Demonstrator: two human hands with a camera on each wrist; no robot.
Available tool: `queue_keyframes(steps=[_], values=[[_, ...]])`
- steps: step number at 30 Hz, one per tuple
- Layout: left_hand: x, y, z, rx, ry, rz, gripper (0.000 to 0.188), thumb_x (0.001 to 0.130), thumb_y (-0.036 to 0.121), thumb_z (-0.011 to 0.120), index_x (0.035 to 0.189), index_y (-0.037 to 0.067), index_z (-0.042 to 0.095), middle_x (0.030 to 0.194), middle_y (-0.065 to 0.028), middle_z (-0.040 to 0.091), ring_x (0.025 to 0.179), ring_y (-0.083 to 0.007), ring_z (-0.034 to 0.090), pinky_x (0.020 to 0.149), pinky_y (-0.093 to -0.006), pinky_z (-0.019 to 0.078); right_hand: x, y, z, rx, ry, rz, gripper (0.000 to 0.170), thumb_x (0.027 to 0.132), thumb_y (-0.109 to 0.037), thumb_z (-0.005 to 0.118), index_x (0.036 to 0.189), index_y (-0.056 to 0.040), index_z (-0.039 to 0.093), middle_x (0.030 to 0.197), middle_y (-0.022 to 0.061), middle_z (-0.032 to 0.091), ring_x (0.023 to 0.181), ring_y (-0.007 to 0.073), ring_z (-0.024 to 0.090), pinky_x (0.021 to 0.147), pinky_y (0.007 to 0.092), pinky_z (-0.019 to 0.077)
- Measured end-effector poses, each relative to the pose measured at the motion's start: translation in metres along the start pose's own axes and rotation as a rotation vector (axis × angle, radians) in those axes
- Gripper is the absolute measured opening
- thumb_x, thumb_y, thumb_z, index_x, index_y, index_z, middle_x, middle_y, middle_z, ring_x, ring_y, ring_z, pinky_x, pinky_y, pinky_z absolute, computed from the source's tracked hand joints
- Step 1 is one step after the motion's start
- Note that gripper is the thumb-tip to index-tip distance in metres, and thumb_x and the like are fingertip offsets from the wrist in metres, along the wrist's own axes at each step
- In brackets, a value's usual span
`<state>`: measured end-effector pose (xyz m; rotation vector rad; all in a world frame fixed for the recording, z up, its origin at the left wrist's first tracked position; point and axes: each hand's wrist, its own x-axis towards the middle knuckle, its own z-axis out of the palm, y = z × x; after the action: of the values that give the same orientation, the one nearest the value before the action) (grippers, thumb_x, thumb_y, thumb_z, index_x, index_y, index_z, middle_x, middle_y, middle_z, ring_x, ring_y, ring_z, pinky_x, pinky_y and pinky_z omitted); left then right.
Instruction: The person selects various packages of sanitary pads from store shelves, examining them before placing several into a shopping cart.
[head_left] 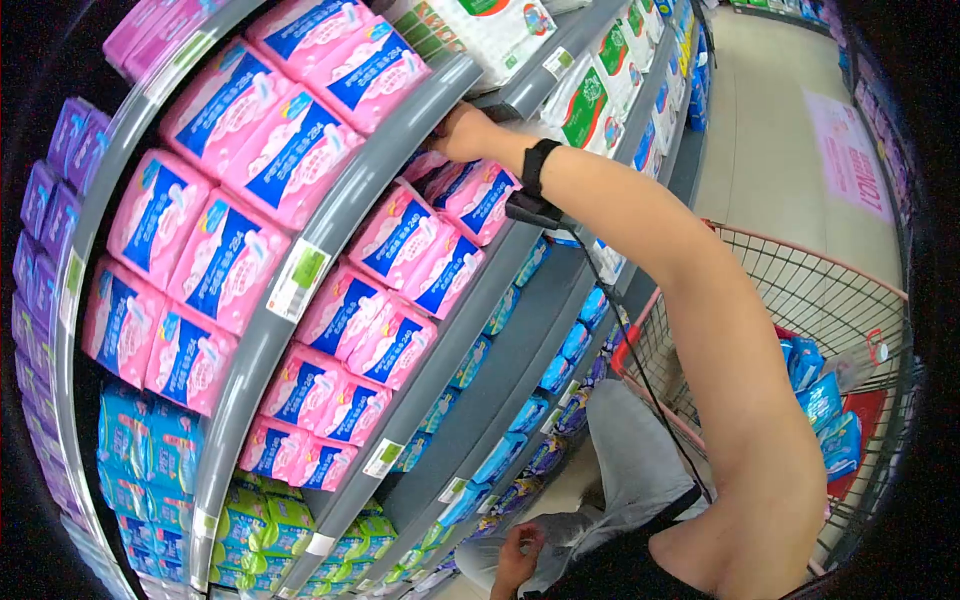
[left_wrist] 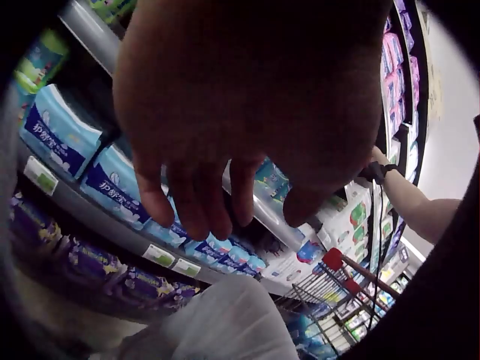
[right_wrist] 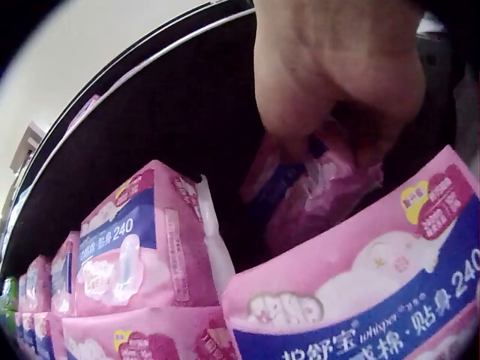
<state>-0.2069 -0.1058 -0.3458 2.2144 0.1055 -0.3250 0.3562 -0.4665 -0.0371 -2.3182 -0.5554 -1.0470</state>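
Observation:
My right hand (head_left: 465, 135) reaches into the shelf, under the lip of the row above. In the right wrist view its fingers and thumb pinch a pink pack of sanitary pads (right_wrist: 319, 191), tilted in the dark space behind the front row. Just in front stands another pink pack (right_wrist: 360, 277) marked 240, and stacked pink packs (right_wrist: 124, 255) line up to the left. My left hand (head_left: 520, 555) hangs low beside the grey trouser leg, its fingers loosely curled around nothing. The left wrist view shows that hand (left_wrist: 247, 112) before the lower shelves.
A wire shopping cart (head_left: 790, 265) with blue packs (head_left: 825, 410) inside stands to the right. Grey shelf edges (head_left: 330, 225) curve along the left. White tissue packs (head_left: 590, 105) sit farther along, and blue packs (left_wrist: 112, 187) fill a lower shelf. A cable (head_left: 625, 335) runs from the right wrist.

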Motion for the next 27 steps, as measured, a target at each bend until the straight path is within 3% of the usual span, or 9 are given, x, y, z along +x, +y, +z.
queue_keyframes(steps=[3, 7, 11, 13, 20, 22, 24, 25, 27], values=[[0.009, -0.022, 0.005, 0.011, -0.062, 0.058, 0.029, 0.090, 0.014, 0.069, 0.115, 0.002, 0.060, 0.102, -0.0117, 0.069, 0.092, -0.0201, 0.068, 0.081, -0.0339, 0.0539, 0.010, -0.024, -0.021, -0.231, -0.225, -0.111, 0.058, 0.088, -0.037, 0.053, 0.138, -0.0078, 0.052, 0.145, 0.0139, 0.049, 0.137, 0.0323, 0.041, 0.114, 0.0391, 0.0333], [0.016, -0.001, 0.011, -0.009, -0.057, 0.043, 0.030, 0.090, 0.014, 0.069, 0.116, 0.003, 0.060, 0.102, -0.0106, 0.069, 0.096, -0.0198, 0.068, 0.085, -0.0346, 0.0531, 0.045, 0.007, 0.014, -0.297, -0.248, -0.279, 0.036, 0.092, -0.025, 0.049, 0.120, -0.0083, 0.066, 0.125, 0.0161, 0.064, 0.117, 0.0323, 0.059, 0.103, 0.0415, 0.0433], [0.025, 0.012, 0.012, 0.103, -0.137, 0.007, 0.030, 0.091, 0.015, 0.068, 0.117, 0.003, 0.060, 0.100, -0.0096, 0.069, 0.097, -0.0202, 0.067, 0.085, -0.0353, 0.0530, 0.052, -0.011, -0.009, -0.316, -0.539, -0.209, 0.048, 0.093, -0.032, 0.051, 0.136, -0.0107, 0.057, 0.144, 0.0128, 0.051, 0.135, 0.0268, 0.045, 0.115, 0.0389, 0.0312], [0.031, -0.014, 0.011, 0.093, -0.161, 0.097, 0.038, 0.090, 0.014, 0.070, 0.124, 0.004, 0.057, 0.106, -0.0123, 0.066, 0.096, -0.0238, 0.066, 0.080, -0.0351, 0.0541, 0.073, 0.022, 0.042, -0.275, -0.517, -0.194, 0.050, 0.094, -0.033, 0.051, 0.139, -0.0117, 0.054, 0.146, 0.0124, 0.049, 0.136, 0.0265, 0.044, 0.116, 0.0385, 0.0299], [0.028, -0.039, 0.026, 0.075, 0.007, 0.449, 0.038, 0.095, 0.019, 0.065, 0.129, 0.005, 0.053, 0.097, -0.0092, 0.065, 0.082, -0.0204, 0.065, 0.071, -0.0333, 0.0527, 0.059, 0.017, 0.036, -0.282, -0.580, -0.203, 0.053, 0.088, -0.023, 0.053, 0.137, -0.0033, 0.054, 0.144, 0.0173, 0.050, 0.133, 0.0308, 0.048, 0.111, 0.0384, 0.0381], [0.025, -0.009, 0.024, 0.032, -0.078, 0.260, 0.032, 0.094, 0.019, 0.067, 0.121, 0.004, 0.057, 0.099, -0.0096, 0.068, 0.091, -0.0210, 0.067, 0.080, -0.0346, 0.0529, 0.087, 0.078, 0.125, -0.102, -0.466, -0.178, 0.049, 0.086, -0.022, 0.055, 0.129, -0.0002, 0.059, 0.136, 0.0205, 0.056, 0.125, 0.0346, 0.054, 0.103, 0.0401, 0.0457], [0.023, 0.025, 0.020, 0.010, -0.143, 0.106, 0.029, 0.093, 0.018, 0.067, 0.117, 0.004, 0.059, 0.100, -0.0099, 0.069, 0.095, -0.0218, 0.068, 0.084, -0.0354, 0.0529, 0.052, 0.046, 0.053, -0.074, -0.428, -0.217, 0.045, 0.087, -0.026, 0.055, 0.124, -0.0016, 0.063, 0.130, 0.0211, 0.060, 0.119, 0.0351, 0.059, 0.100, 0.0424, 0.0467], [0.024, 0.041, 0.019, 0.012, -0.164, 0.051, 0.029, 0.093, 0.017, 0.067, 0.117, 0.005, 0.059, 0.100, -0.0101, 0.069, 0.095, -0.0222, 0.068, 0.084, -0.0355, 0.0528, 0.048, 0.039, 0.033, -0.227, -0.622, -0.271, 0.037, 0.092, -0.022, 0.050, 0.119, -0.0035, 0.066, 0.128, 0.0206, 0.061, 0.118, 0.0369, 0.058, 0.103, 0.0400, 0.0447], [0.024, 0.046, 0.022, -0.070, -0.200, 0.084, 0.029, 0.092, 0.016, 0.068, 0.117, 0.005, 0.059, 0.100, -0.0107, 0.069, 0.094, -0.0241, 0.068, 0.082, -0.0358, 0.0525, 0.022, 0.036, 0.007, 0.035, -0.521, -0.213, 0.037, 0.091, -0.027, 0.055, 0.115, -0.0024, 0.068, 0.120, 0.0183, 0.066, 0.108, 0.0337, 0.063, 0.095, 0.0378, 0.0487]])
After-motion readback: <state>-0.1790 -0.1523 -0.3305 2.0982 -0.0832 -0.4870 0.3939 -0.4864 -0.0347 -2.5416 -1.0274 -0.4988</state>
